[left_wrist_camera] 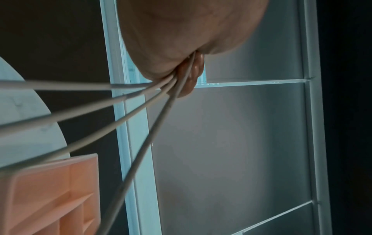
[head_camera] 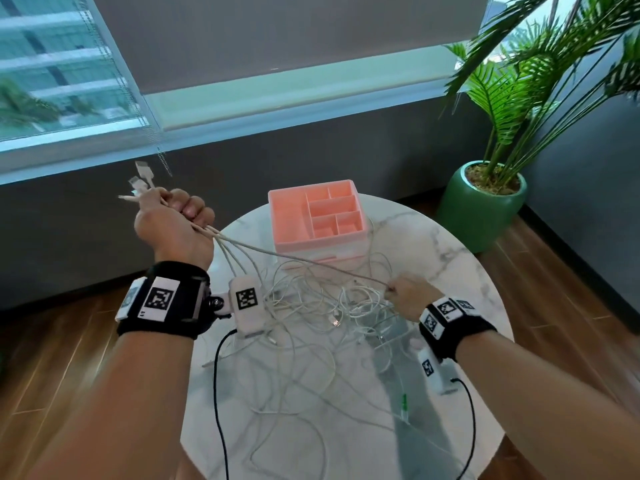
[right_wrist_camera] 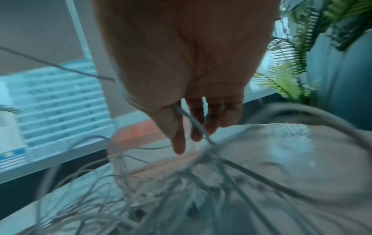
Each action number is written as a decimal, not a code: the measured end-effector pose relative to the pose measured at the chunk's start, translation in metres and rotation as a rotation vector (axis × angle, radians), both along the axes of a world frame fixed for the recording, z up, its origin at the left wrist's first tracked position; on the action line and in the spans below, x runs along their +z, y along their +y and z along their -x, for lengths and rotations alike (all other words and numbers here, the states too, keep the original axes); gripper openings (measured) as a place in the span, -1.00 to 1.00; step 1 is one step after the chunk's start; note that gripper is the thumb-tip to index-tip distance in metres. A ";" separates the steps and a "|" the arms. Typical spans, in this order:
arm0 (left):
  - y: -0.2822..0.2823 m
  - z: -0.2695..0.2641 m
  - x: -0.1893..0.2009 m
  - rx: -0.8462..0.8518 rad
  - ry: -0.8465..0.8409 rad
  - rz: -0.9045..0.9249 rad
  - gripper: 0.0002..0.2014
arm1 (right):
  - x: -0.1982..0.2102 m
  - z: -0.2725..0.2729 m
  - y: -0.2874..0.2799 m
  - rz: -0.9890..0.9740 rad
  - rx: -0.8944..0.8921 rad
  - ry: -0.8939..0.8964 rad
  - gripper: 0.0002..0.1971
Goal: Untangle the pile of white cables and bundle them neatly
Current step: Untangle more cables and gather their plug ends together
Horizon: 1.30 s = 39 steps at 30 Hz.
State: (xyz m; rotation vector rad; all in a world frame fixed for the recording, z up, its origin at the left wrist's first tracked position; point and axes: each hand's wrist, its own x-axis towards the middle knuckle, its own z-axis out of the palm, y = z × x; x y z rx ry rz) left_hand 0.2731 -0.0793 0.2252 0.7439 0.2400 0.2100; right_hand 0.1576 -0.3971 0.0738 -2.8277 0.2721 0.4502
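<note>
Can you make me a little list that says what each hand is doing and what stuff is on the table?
left hand: raised, grips several white cable ends, plugs sticking out above the fist
right hand: low over the pile, holds one cable that runs up to the left hand
cable pile: tangled, on the table
table: round, marble look
pink box: far side of table, compartments look empty
plant: green pot, on the floor
</note>
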 end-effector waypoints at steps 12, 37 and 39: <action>-0.065 0.053 -0.042 -0.371 -0.185 -0.669 -0.78 | 0.125 -0.030 0.002 -0.306 -0.205 -0.489 -0.41; -0.121 0.076 -0.054 -0.706 -0.128 -0.945 -0.82 | 0.111 -0.008 0.024 -1.189 -0.142 -0.303 -0.95; -0.119 0.071 -0.062 -0.693 -0.085 -1.003 -0.81 | 0.114 -0.009 0.024 -1.194 -0.136 -0.305 -0.92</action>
